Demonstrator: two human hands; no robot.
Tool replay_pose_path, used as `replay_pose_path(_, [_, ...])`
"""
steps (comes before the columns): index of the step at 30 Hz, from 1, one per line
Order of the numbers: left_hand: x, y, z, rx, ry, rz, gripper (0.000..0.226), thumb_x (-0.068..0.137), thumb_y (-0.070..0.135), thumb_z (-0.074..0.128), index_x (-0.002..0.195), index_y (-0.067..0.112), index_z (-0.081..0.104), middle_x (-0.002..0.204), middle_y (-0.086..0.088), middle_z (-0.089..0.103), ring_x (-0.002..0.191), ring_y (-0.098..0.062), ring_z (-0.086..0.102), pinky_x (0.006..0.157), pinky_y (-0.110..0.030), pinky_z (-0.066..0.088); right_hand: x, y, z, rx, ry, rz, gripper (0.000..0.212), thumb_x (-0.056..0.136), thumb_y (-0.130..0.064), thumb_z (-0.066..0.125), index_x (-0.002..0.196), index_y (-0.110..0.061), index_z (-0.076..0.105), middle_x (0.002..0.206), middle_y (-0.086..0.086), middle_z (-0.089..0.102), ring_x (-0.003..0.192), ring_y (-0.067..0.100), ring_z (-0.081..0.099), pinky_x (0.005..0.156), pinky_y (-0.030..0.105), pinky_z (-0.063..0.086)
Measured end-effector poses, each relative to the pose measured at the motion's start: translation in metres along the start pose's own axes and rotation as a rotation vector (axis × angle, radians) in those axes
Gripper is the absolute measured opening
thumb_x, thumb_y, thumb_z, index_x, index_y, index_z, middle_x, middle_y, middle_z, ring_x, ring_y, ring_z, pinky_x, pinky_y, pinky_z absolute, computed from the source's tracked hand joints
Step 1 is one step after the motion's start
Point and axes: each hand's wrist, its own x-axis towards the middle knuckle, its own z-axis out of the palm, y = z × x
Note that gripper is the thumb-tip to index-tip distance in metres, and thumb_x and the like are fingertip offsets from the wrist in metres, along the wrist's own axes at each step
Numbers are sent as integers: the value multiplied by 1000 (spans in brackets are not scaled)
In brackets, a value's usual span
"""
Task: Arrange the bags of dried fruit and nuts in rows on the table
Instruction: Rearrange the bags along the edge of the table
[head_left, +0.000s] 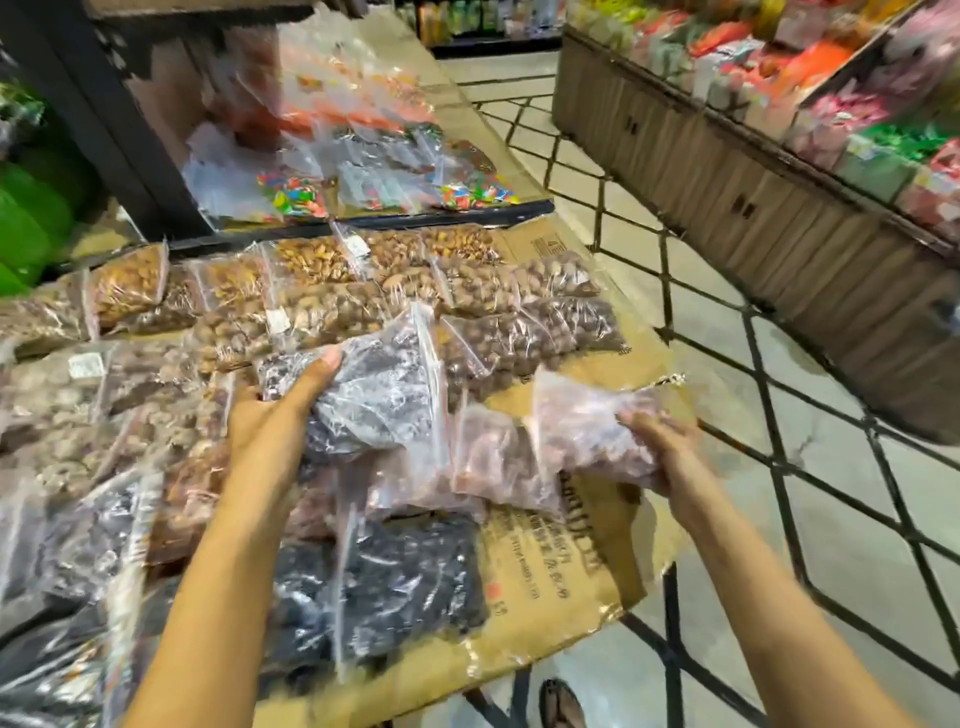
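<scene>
Shop: display tables w/ bagged nuts (332, 312), sweets (852, 88), tiled aisle (727, 415).

I see clear zip bags of brown nuts (332, 291) lying in far rows on the cardboard-covered table (566, 587); a dark-fruit bag (384, 395) sits lifted at centre, a pinkish bag (587, 421) right.

Under my left hand (283, 410) part of the dark bag (379, 400) is hidden. My right fingers (644, 423) sink behind the pinkish bag (587, 421), tips unseen. Beyond my fingertips the sweets shelf (857, 104) blurs; labels (85, 365) are unreadable.
</scene>
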Motion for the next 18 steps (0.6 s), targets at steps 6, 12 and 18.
replay_pose_path(6, [-32,-29,64,-178,175,-86,121,33,79,82,133,17,52,131,-6,61,115,-31,61,94,-55,47,27,10,-16,105,-174,93,36,77,-31,72,107,-12,71,104,14,73,93,28,69,81,41,55])
replay_pose_path(12, [-79,-41,68,-208,258,-107,114,35,77,82,127,15,59,137,-5,57,122,-32,56,97,-57,45,31,12,-19,-242,-262,76,22,86,-29,66,93,-8,66,74,12,73,69,26,70,70,37,57])
replay_pose_path(18, [-106,-52,60,-148,383,-91,95,41,74,82,107,9,62,116,-4,68,114,-27,60,101,-54,43,52,11,-24,-1016,-96,-296,41,74,-56,66,80,-16,61,83,12,68,85,29,64,75,35,50])
